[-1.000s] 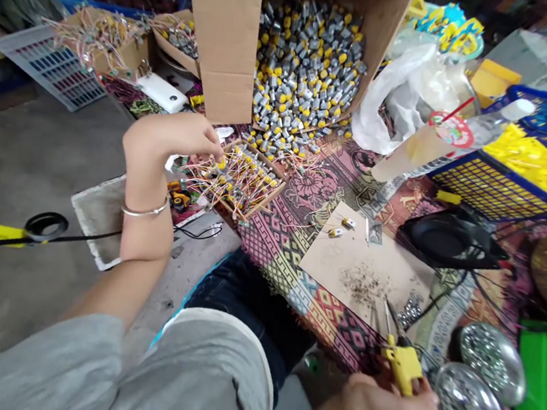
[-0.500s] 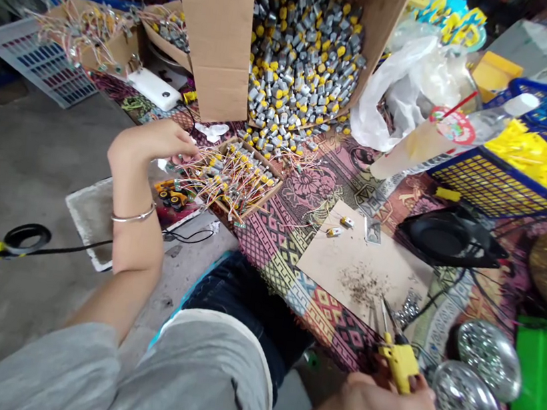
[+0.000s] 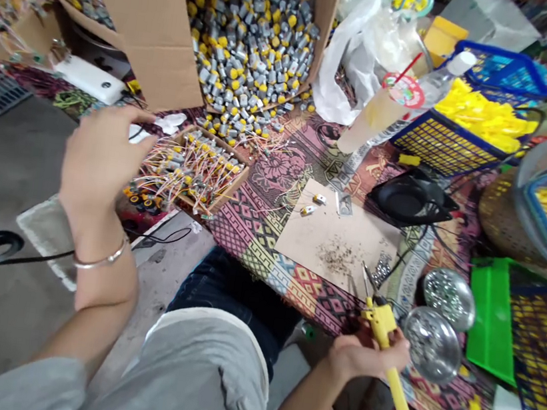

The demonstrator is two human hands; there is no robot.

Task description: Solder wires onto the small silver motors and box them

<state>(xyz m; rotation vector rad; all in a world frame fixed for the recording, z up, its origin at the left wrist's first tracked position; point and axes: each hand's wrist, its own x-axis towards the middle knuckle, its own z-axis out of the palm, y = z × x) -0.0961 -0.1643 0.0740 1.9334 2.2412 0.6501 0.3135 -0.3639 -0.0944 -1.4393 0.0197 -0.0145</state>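
My left hand (image 3: 101,159), a bangle at its wrist, is raised beside a small cardboard tray (image 3: 227,192). Its thumb and fingers are apart with nothing visible between them. Inside the tray lie rows of small motors (image 3: 192,167) with red and white wires. My right hand (image 3: 367,355) is wrapped around a yellow soldering gun (image 3: 383,327) at the table's front edge. The gun's metal tip points over a cardboard sheet (image 3: 289,237), which bears two small motors (image 3: 308,210), a small metal plate (image 3: 344,204) and dark specks.
A large cardboard box (image 3: 155,68) spills grey and yellow motors at the back. A drink cup (image 3: 373,117), a blue basket of yellow parts (image 3: 427,144) and a black fan-like device (image 3: 408,196) stand right of it. Metal bowls (image 3: 431,347) and a green bin (image 3: 493,321) sit at right.
My left hand has lifted from the tray's wires, moved left and nearer the camera, and its fingers have parted. The whole view has shifted rightward. My right hand still grips the soldering gun.
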